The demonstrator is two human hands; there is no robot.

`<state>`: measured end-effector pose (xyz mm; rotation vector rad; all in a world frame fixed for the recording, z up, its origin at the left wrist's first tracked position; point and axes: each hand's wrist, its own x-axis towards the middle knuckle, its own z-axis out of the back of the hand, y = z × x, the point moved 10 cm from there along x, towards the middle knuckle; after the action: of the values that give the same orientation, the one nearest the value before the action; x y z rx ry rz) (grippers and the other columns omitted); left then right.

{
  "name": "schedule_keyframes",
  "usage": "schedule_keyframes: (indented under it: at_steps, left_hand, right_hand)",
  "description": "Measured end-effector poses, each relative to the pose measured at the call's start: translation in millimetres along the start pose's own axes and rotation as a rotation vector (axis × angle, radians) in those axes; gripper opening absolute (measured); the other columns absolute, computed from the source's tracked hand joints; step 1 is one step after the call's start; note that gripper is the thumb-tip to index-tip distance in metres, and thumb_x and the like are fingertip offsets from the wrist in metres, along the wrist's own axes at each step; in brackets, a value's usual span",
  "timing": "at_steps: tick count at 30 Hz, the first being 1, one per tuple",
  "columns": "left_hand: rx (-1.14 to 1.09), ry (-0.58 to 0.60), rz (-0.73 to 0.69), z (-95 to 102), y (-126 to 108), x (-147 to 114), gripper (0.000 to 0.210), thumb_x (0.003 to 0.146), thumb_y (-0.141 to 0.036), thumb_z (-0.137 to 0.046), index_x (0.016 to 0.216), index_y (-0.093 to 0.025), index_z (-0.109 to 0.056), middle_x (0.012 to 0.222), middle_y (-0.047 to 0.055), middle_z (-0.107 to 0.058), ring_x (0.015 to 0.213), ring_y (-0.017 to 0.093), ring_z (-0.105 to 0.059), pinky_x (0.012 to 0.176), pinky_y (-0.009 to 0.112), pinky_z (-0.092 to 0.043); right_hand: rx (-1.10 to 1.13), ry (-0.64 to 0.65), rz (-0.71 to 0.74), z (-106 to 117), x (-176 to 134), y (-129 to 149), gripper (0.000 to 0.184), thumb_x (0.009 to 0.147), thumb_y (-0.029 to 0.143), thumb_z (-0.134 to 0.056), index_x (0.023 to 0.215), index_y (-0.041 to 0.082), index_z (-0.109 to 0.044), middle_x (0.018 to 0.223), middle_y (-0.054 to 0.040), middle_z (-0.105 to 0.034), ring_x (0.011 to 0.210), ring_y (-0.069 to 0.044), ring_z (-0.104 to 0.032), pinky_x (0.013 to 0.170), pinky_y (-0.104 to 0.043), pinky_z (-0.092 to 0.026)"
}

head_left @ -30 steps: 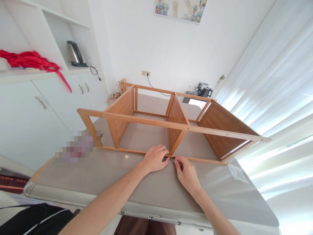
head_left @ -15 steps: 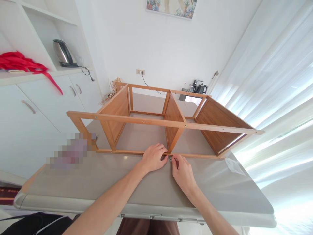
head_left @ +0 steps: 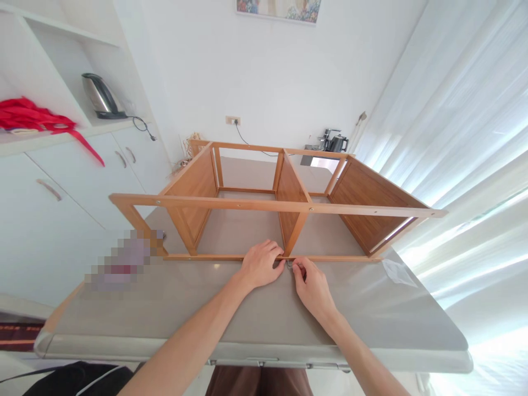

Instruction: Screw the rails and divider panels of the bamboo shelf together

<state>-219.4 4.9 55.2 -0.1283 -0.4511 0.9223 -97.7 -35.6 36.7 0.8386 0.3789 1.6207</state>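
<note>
A wooden shelf frame [head_left: 235,204] lies on its side on the grey tabletop [head_left: 173,308], with panels at both ends and one in the middle. My left hand [head_left: 262,265] is closed around the lower front rail where the middle panel's post meets it. Just to its right, my right hand [head_left: 311,280] pinches a small bent metal hex key [head_left: 289,264] at that same joint. One end of the key points at the rail; whether it sits in a bolt is too small to tell.
A clear plastic bag [head_left: 398,272] lies at the table's right. Blurred pixels cover something at the left. An electric kettle [head_left: 101,96] and red ribbon [head_left: 37,116] sit on the cabinet. Behind the frame is a black kettle [head_left: 338,144]; white curtains [head_left: 454,137] hang at right.
The camera view has shifted slightly. Both hands stay at the same joint, and my right hand's fingers and the hex key have turned a little.
</note>
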Motion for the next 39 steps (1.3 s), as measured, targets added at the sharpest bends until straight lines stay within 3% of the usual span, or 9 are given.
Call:
schedule_keyframes:
  at_steps: [4, 8, 11, 15, 19, 21, 24, 30, 39]
  left_hand:
    - [-0.04, 0.002, -0.036, 16.4, -7.7, -6.1, 0.017, 0.091, -0.027, -0.059, 0.106, -0.021, -0.064, 0.105, 0.005, -0.067, 0.102, 0.023, -0.06, 0.086, 0.036, -0.052]
    - [-0.125, -0.028, -0.084, 61.9, -0.6, -46.5, 0.02, 0.093, -0.027, -0.057, 0.113, -0.024, -0.062, 0.112, 0.005, -0.066, 0.107, 0.021, -0.061, 0.095, 0.035, -0.05]
    - [-0.122, -0.132, 0.102, 100.8, 48.2, -99.0, 0.016, 0.097, -0.028, -0.05, 0.104, -0.025, -0.063, 0.105, 0.004, -0.067, 0.097, 0.018, -0.064, 0.089, 0.031, -0.051]
    - [0.033, -0.299, 0.469, 133.4, 128.8, -168.1, 0.016, 0.096, -0.032, -0.047, 0.105, -0.025, -0.059, 0.098, 0.001, -0.066, 0.076, 0.015, -0.065, 0.072, 0.028, -0.053]
    - [0.192, -0.268, 0.529, 134.0, 156.2, -182.4, 0.03, 0.097, -0.028, -0.044, 0.125, -0.027, -0.054, 0.124, 0.004, -0.064, 0.077, 0.015, -0.067, 0.067, 0.028, -0.053]
    - [0.241, -0.239, 0.513, 130.6, 159.4, -177.7, 0.034, 0.097, -0.027, -0.044, 0.13, -0.026, -0.053, 0.131, 0.006, -0.062, 0.093, 0.019, -0.069, 0.07, 0.029, -0.054]
    - [0.248, -0.163, 0.504, 120.4, 165.0, -172.4, 0.031, 0.097, -0.025, -0.044, 0.126, -0.027, -0.057, 0.129, 0.005, -0.064, 0.097, 0.021, -0.07, 0.071, 0.029, -0.054]
    - [0.177, -0.195, 0.496, 116.4, 171.8, -177.5, 0.028, 0.1, -0.025, -0.041, 0.123, -0.028, -0.057, 0.123, 0.003, -0.067, 0.1, 0.019, -0.069, 0.073, 0.028, -0.053]
    - [0.143, -0.182, 0.502, 115.5, 174.7, -177.9, 0.029, 0.099, -0.024, -0.041, 0.124, -0.03, -0.056, 0.126, 0.0, -0.066, 0.1, 0.02, -0.07, 0.075, 0.03, -0.053]
  right_hand:
    - [-0.028, 0.005, 0.065, 5.2, 2.2, 2.6, 0.018, 0.098, 0.029, -0.04, 0.092, 0.022, -0.055, 0.087, -0.0049, -0.066, 0.081, -0.021, -0.062, 0.073, -0.031, -0.045]
    - [-0.012, 0.03, 0.067, 5.9, -6.8, 3.3, 0.018, 0.099, 0.032, -0.042, 0.096, 0.022, -0.057, 0.086, -0.0042, -0.066, 0.075, -0.019, -0.062, 0.069, -0.031, -0.046]
    - [0.037, 0.084, 0.106, -15.6, -18.4, 28.1, 0.019, 0.1, 0.033, -0.044, 0.097, 0.023, -0.06, 0.085, -0.0031, -0.065, 0.074, -0.019, -0.061, 0.07, -0.031, -0.047]
    - [0.157, 0.241, 0.257, -81.1, -19.5, 102.3, 0.018, 0.098, 0.024, -0.048, 0.096, 0.025, -0.066, 0.088, -0.0023, -0.067, 0.079, -0.018, -0.062, 0.072, -0.029, -0.049]
    - [0.221, 0.224, 0.353, -134.8, 6.1, 165.5, 0.017, 0.093, 0.016, -0.055, 0.088, 0.023, -0.069, 0.087, -0.0022, -0.068, 0.079, -0.016, -0.062, 0.074, -0.028, -0.05]
    - [0.218, 0.206, 0.364, -153.8, 18.0, 181.5, 0.017, 0.093, 0.014, -0.055, 0.088, 0.022, -0.069, 0.086, -0.0029, -0.067, 0.079, -0.017, -0.062, 0.076, -0.029, -0.05]
    - [0.204, 0.195, 0.388, -171.8, 24.7, 193.1, 0.019, 0.093, 0.013, -0.054, 0.089, 0.022, -0.07, 0.085, -0.0039, -0.067, 0.08, -0.019, -0.062, 0.077, -0.031, -0.05]
    - [0.184, 0.188, 0.387, -182.8, 22.1, 194.1, 0.021, 0.095, 0.014, -0.051, 0.091, 0.023, -0.071, 0.087, -0.0046, -0.068, 0.082, -0.02, -0.061, 0.079, -0.032, -0.049]
    - [0.198, 0.168, 0.332, -181.1, 21.5, 194.6, 0.022, 0.094, 0.014, -0.052, 0.093, 0.024, -0.072, 0.092, -0.0036, -0.072, 0.086, -0.02, -0.064, 0.083, -0.032, -0.049]
